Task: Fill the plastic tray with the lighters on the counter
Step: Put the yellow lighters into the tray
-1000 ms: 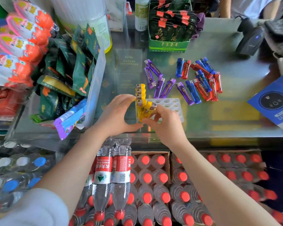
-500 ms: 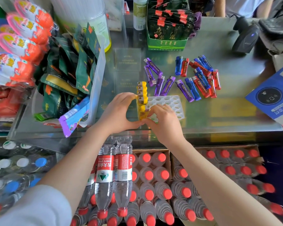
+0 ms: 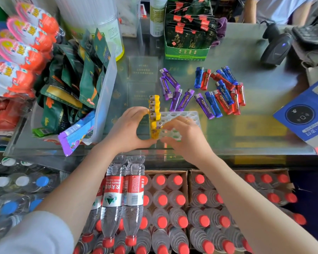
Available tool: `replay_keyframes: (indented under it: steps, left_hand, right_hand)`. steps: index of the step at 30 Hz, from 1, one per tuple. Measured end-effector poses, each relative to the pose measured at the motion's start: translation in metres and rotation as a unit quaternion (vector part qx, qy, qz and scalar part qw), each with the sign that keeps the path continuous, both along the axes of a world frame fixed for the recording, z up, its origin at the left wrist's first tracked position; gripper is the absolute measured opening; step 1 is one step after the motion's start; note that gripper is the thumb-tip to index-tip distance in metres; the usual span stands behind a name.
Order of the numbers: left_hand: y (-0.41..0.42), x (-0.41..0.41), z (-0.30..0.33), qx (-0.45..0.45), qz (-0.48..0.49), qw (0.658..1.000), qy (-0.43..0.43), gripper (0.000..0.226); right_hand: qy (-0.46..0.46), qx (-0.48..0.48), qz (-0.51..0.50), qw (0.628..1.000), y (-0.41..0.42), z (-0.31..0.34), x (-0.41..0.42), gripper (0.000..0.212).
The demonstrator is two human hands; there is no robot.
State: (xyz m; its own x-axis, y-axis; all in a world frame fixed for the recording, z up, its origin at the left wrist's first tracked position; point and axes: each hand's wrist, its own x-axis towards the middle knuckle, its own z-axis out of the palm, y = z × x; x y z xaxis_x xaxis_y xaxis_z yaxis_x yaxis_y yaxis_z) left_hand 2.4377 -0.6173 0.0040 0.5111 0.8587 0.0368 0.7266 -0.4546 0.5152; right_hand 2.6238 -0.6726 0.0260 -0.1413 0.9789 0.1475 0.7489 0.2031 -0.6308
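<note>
A white plastic tray (image 3: 182, 115) with round slots lies on the glass counter (image 3: 255, 129). Several yellow lighters (image 3: 154, 107) stand in its left column, the nearest one (image 3: 156, 128) a little lower. My left hand (image 3: 128, 129) grips the tray's left end, fingers against the yellow row and thumb at the near edge. My right hand (image 3: 185, 138) hovers over the tray, its blurred fingers just right of the nearest yellow lighter. Purple lighters (image 3: 174, 94) and red and blue lighters (image 3: 222, 92) lie loose beyond the tray.
A clear bin of snack packets (image 3: 103, 92) stands left of the tray. A green box of packets (image 3: 187, 52) sits behind, a barcode scanner (image 3: 275, 48) far right, a blue card (image 3: 305, 116) at the right edge. Water bottles (image 3: 117, 198) fill boxes below the counter.
My right hand pushed a tilted yellow lighter down into a slot of the left column; its fingers have since slid right, off the lighter's cap. My left hand stayed on the tray.
</note>
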Motion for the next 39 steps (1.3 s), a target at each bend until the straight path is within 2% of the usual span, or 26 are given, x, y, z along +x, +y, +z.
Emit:
replay_keyframes:
  steps: [4,6,8,11,16,22,24,28,32,34,39]
  left_hand:
    - [-0.001,0.001,0.003,-0.008,0.006,1.000,0.010,0.082]
    - [-0.001,0.002,0.003,-0.010,0.010,1.000,0.006,0.084]
    - [0.000,0.002,0.001,-0.009,0.014,1.000,0.002,0.088]
    - [0.000,0.003,-0.002,-0.010,0.023,1.000,-0.004,0.089]
    - [-0.001,0.003,-0.002,0.006,0.025,1.000,-0.011,0.084]
    - [0.000,0.003,-0.001,-0.012,0.021,1.000,-0.019,0.086]
    - [0.000,0.002,-0.001,-0.004,0.020,1.000,-0.020,0.083]
    - [-0.001,0.002,-0.001,0.010,0.008,1.000,-0.022,0.083]
    - [0.000,0.001,-0.002,0.012,0.004,1.000,-0.023,0.082]
    - [0.000,0.001,-0.003,0.013,0.001,1.000,-0.026,0.081]
    - [0.000,0.000,-0.004,0.002,-0.002,1.000,-0.029,0.082]
  right_hand:
    - [0.080,0.014,-0.109,0.991,0.008,0.005,0.034,0.007]
    - [0.065,0.018,-0.095,0.993,0.009,0.009,0.032,0.005]
    - [0.055,0.003,-0.060,0.997,0.004,0.011,0.014,0.014]
    - [0.038,-0.032,-0.074,0.996,-0.007,0.008,-0.017,0.031]
    - [-0.022,-0.021,-0.142,0.989,-0.009,0.010,-0.043,0.033]
    - [0.110,0.033,-0.150,0.982,-0.010,0.021,-0.031,0.023]
    - [0.110,0.014,-0.151,0.982,-0.010,0.017,-0.025,0.021]
    - [0.139,-0.025,-0.143,0.980,-0.013,0.007,-0.023,0.005]
    - [0.162,0.006,-0.076,0.984,-0.015,0.008,-0.028,0.005]
    - [0.156,0.008,-0.056,0.986,-0.017,0.006,-0.030,0.012]
    - [0.159,-0.002,-0.100,0.982,-0.021,0.002,-0.031,0.026]
